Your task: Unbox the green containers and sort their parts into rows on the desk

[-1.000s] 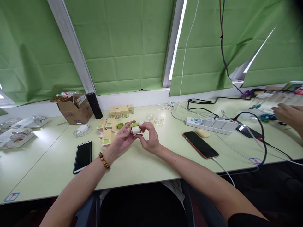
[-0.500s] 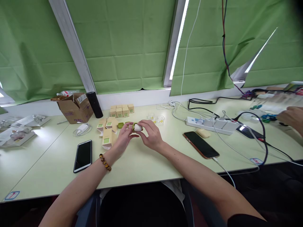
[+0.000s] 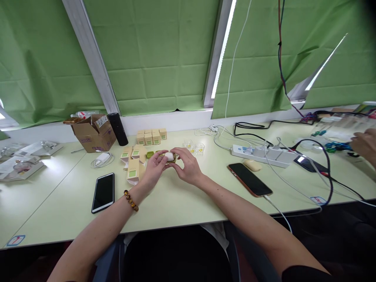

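Between my two hands is a small olive-green case (image 3: 174,158) with a rounded white piece (image 3: 169,156) in it. My left hand (image 3: 155,165) grips its left side, fingers curled and thumb near the white piece. On the other side, my right hand (image 3: 187,166) pinches the case's edge between thumb and fingers. Just past my left fingers lies another small green case (image 3: 150,154), partly covered by the hand. Opened cream cardboard boxes (image 3: 135,170) with green labels stand to the left of my left hand. Several clear cups (image 3: 200,148) with yellow bits sit beyond my right hand.
Closed small boxes (image 3: 151,137) line the back. A brown carton (image 3: 95,135) and black cylinder (image 3: 118,129) stand at back left. Phones (image 3: 103,192) lie on both sides. At right are a power strip (image 3: 261,154), loose cables and another person's hand (image 3: 366,143).
The white piece has shifted slightly left and up within the case, and my left thumb now lies closer against it. The other person's hand at the far right has moved slightly.
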`<action>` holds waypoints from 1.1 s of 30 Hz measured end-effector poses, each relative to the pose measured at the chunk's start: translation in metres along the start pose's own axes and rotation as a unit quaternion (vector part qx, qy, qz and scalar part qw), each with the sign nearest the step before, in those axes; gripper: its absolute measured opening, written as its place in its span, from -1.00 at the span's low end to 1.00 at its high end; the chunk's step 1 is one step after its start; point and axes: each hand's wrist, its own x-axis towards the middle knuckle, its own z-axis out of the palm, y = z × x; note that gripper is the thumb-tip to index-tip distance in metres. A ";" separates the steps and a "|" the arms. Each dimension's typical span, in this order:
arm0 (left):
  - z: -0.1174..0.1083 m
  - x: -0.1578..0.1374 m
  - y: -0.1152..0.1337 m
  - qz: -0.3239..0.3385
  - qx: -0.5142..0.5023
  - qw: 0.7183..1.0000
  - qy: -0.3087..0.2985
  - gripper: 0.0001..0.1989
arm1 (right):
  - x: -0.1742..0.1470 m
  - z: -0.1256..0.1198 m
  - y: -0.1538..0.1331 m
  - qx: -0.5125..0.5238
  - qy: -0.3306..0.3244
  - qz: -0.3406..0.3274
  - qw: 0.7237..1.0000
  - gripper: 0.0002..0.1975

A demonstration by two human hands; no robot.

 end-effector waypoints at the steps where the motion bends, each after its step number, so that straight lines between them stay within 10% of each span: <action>1: -0.001 0.000 -0.001 -0.005 -0.012 1.000 0.001 -0.51 | 0.000 0.001 0.001 0.014 -0.005 0.018 1.000 -0.59; 7: -0.005 0.000 0.000 0.081 0.144 0.986 0.027 -0.57 | -0.001 0.006 0.004 0.066 -0.018 0.107 0.992 -0.62; 14: -0.016 0.002 0.006 0.271 0.428 0.862 -0.029 -0.61 | -0.001 0.008 0.004 0.129 -0.034 0.142 0.981 -0.58; 33: -0.017 -0.003 0.005 0.329 0.502 0.799 -0.040 -0.70 | -0.002 0.003 -0.010 0.095 -0.065 0.139 0.983 -0.68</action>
